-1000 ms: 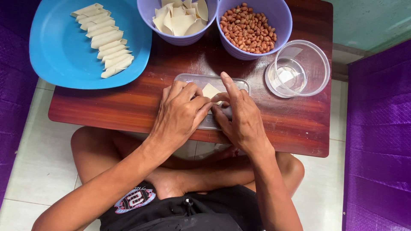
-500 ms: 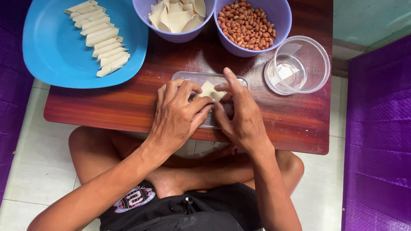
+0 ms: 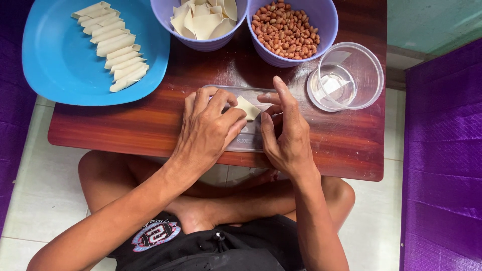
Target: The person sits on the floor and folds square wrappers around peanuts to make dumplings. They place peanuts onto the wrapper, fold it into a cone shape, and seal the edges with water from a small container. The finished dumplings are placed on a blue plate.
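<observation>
Both hands sit mid-frame over a clear flat tray (image 3: 251,143) on the wooden surface (image 3: 125,130). Left hand (image 3: 208,128) and right hand (image 3: 283,130) pinch a small pale dough square (image 3: 247,107) by its edges, fingers curled on it. Wrappers bowl (image 3: 201,22), peanut bowl (image 3: 288,30) and blue plate (image 3: 60,70) of rolled pieces (image 3: 113,47) sit along the top, within reach.

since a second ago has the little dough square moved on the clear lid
Cannot tell for sure. The dough square lies near the far edge of the clear lid, between both hands' fingers, much as before; the small shift may be the camera.
</observation>
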